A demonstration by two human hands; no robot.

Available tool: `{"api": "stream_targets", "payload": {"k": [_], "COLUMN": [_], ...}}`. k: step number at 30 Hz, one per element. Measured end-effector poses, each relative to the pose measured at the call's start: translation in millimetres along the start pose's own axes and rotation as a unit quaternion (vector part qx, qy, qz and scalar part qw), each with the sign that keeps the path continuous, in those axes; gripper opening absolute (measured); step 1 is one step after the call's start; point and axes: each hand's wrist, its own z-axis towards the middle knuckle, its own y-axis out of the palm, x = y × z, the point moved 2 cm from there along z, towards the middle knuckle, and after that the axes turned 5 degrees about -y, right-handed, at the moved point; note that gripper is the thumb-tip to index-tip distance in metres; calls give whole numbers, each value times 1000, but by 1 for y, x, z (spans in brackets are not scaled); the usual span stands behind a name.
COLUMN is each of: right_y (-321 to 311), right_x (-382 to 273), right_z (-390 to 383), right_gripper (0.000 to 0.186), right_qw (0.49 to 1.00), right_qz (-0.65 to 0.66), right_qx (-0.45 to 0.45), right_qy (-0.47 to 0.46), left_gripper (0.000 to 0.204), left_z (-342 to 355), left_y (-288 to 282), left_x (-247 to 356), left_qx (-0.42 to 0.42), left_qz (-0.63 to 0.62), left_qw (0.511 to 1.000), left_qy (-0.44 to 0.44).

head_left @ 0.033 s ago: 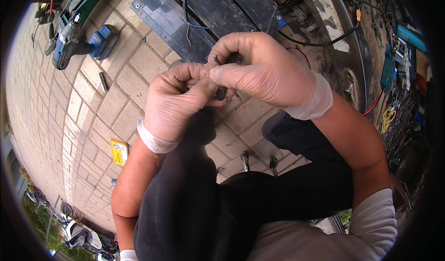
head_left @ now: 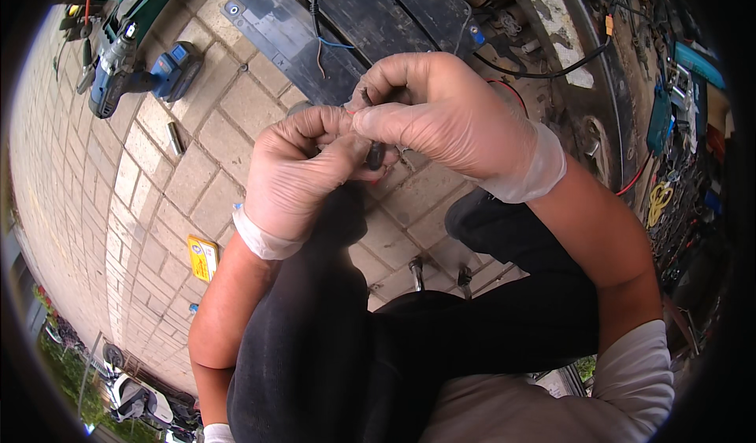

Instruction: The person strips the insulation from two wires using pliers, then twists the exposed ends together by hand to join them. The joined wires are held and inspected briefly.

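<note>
Both my hands wear thin translucent gloves and meet above my knee. My left hand [head_left: 287,167] is closed, its thumb and fingers around a small black piece [head_left: 376,156] that shows only in part. A bit of red shows beneath those fingers. My right hand [head_left: 453,124] pinches thumb against fingers right at the left fingertips; what lies in that pinch is too small and too covered to name. Just beyond the hands lie dark grey batteries [head_left: 276,29], with a black cable [head_left: 316,10] across them ending in thin brown and blue wires.
On the paving at left lie a blue cordless impact wrench [head_left: 118,77], a metal socket [head_left: 175,138] and a yellow flat box [head_left: 203,259]. Tangled cables and tools [head_left: 677,159] fill the right side. Two metal tool ends [head_left: 417,274] show between my legs.
My right hand has shifted very slightly to the left and up at the fingertips. My left hand stays in place, and nothing else has visibly moved.
</note>
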Motion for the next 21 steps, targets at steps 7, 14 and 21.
{"api": "stream_targets", "payload": {"k": [7, 14, 21], "right_y": [-9, 3, 3], "right_x": [3, -3, 6], "right_z": [8, -21, -36], "right_gripper": [23, 14, 17], "right_qw": [977, 777, 872], "right_qz": [-137, -498, -368], "right_qx": [41, 128, 136], "right_qy": [-160, -364, -293], "left_gripper": [15, 12, 12], "left_z": [2, 5, 5], "left_y": [1, 1, 1], "left_x": [-1, -2, -3], "left_qx": [-24, -8, 3], "left_qz": [-35, -41, -56], "left_qw": [999, 999, 998], "left_qy": [-16, -29, -25]}}
